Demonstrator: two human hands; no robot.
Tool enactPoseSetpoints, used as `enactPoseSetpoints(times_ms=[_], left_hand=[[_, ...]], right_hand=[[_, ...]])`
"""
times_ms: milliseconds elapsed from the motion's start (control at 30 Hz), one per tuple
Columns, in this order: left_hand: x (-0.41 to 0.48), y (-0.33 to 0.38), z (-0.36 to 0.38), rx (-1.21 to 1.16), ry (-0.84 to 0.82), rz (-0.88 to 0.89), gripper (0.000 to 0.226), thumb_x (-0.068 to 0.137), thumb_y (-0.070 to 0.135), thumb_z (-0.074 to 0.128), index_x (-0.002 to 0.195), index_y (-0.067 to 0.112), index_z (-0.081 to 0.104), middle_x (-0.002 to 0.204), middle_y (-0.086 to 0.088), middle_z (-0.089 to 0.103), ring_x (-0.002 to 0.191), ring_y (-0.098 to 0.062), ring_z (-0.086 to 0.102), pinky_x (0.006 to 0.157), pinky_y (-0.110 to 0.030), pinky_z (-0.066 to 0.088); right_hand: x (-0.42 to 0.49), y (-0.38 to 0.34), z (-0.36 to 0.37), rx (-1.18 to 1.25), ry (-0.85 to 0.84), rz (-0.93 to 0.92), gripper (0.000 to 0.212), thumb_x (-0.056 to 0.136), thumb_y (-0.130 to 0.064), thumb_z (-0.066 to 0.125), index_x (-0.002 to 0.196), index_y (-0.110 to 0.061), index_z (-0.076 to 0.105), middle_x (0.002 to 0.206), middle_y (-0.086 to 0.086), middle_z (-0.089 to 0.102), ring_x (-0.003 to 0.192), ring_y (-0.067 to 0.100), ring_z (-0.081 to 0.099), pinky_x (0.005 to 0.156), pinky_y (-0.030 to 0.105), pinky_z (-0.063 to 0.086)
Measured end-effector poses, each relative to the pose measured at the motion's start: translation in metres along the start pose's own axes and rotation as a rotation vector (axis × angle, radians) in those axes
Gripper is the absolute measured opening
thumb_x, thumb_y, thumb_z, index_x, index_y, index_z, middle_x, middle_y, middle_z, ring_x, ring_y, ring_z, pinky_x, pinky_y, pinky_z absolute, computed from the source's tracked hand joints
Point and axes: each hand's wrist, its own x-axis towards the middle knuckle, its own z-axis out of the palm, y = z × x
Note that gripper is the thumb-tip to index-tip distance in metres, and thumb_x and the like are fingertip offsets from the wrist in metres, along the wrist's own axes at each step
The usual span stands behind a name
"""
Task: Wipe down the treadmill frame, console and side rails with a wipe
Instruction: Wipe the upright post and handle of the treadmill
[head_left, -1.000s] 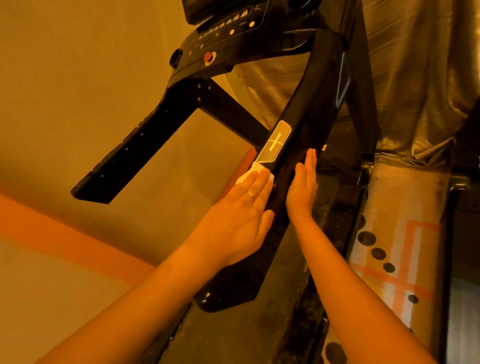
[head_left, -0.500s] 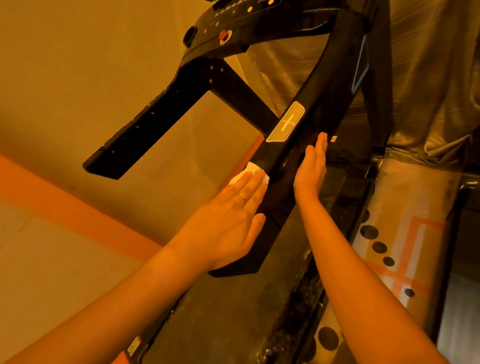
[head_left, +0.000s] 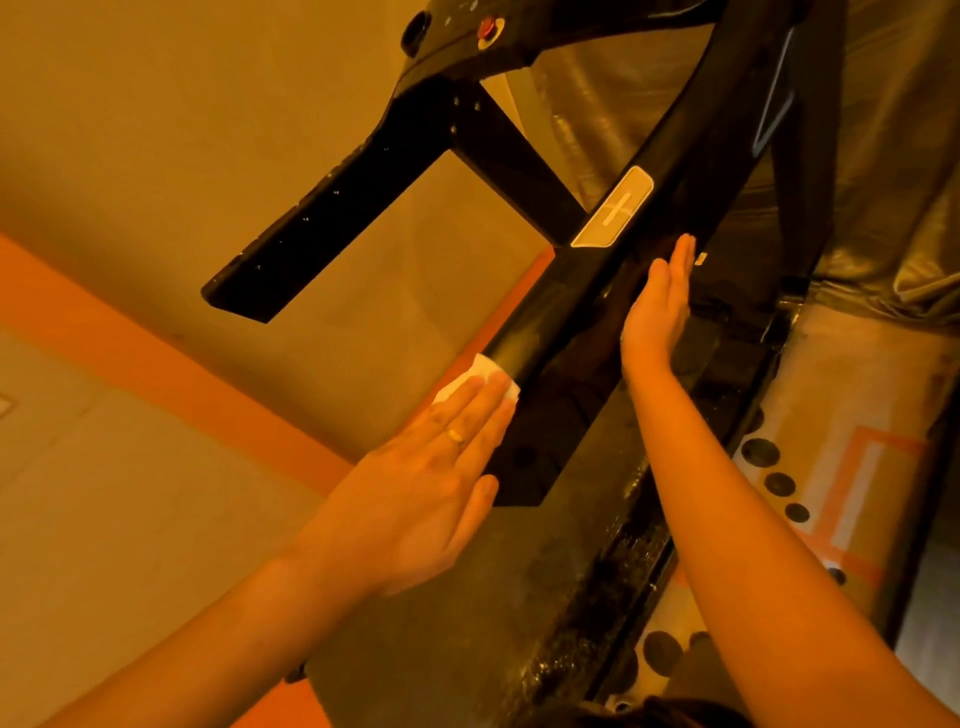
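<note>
Your treadmill (head_left: 571, 597) fills the right half of the view, and less of it shows at the top than half a second ago: the console (head_left: 452, 31) is now cut down to its lower edge, with the red button (head_left: 487, 26) just inside the frame. On the side rail (head_left: 566, 322) you have drawn the wipe back toward yourself, so a longer stretch of bare black rail lies between it and the plus-marked pad (head_left: 615, 208). That rail runs on a long diagonal, its free end low and near you at centre, its far end rising to the upper right where it meets the console. The other rail (head_left: 322, 228) points down and to the left, well apart from your hands.

Your left hand (head_left: 415, 499) lies flat over the rail's near end, palm down, fingers straight and close together, thumb along the rail's edge. Your right hand (head_left: 657, 312) stays where it was, set edge-on against the rail's right face, fingers straight and together, the tips just below the pad.

The white wipe (head_left: 480, 371) sits pressed under your left fingertips, on the rail's upper face, its folded edge showing beyond them. A ring (head_left: 455, 435) shows on one left finger.
</note>
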Motion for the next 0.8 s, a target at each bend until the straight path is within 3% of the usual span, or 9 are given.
enactPoseSetpoints(times_ms=[133,300,567,700,800], left_hand=[[-0.015,0.001,0.005,0.032,-0.008,-0.005,0.062,0.108,0.042,0.018,0.161,0.010,0.009,0.168,-0.008,0.002,0.156,-0.020,-0.003,0.124,-0.036,0.005],[0.009,0.005,0.007,0.046,-0.010,-0.007,0.063,0.106,0.043,0.013,0.160,0.012,0.009,0.168,-0.007,0.002,0.155,-0.018,-0.008,0.124,-0.032,-0.004],[-0.036,-0.004,0.010,0.003,-0.029,0.022,0.061,0.109,0.041,0.018,0.161,0.011,0.006,0.169,-0.007,0.002,0.156,-0.023,0.002,0.121,-0.042,0.016],[-0.016,-0.001,0.008,-0.001,-0.035,0.017,0.061,0.109,0.044,0.016,0.161,0.012,0.010,0.169,-0.006,0.005,0.156,-0.020,0.000,0.123,-0.038,0.009],[0.014,0.000,0.005,-0.018,-0.015,0.025,0.062,0.107,0.047,0.012,0.160,0.015,0.010,0.168,-0.003,0.002,0.154,-0.012,-0.010,0.123,-0.028,-0.006]], right_hand=[[-0.002,-0.002,0.000,0.004,-0.004,0.001,0.058,0.103,-0.034,0.028,0.158,-0.016,0.020,0.166,0.000,0.017,0.153,0.016,0.015,0.125,0.041,0.016],[-0.004,-0.004,-0.001,-0.009,-0.009,0.016,0.063,0.100,-0.040,0.027,0.158,-0.019,0.019,0.166,0.000,0.017,0.152,0.017,0.016,0.124,0.044,0.018],[-0.001,0.000,-0.001,-0.010,-0.006,0.008,0.058,0.104,-0.036,0.028,0.159,-0.018,0.019,0.166,0.000,0.016,0.152,0.017,0.016,0.124,0.041,0.019],[0.000,0.000,0.000,-0.008,-0.006,0.013,0.058,0.104,-0.036,0.028,0.159,-0.020,0.018,0.166,-0.002,0.017,0.152,0.017,0.017,0.124,0.039,0.021],[-0.001,-0.001,0.000,-0.012,-0.005,0.015,0.057,0.104,-0.037,0.028,0.159,-0.021,0.018,0.166,-0.002,0.016,0.152,0.017,0.017,0.124,0.040,0.021]])
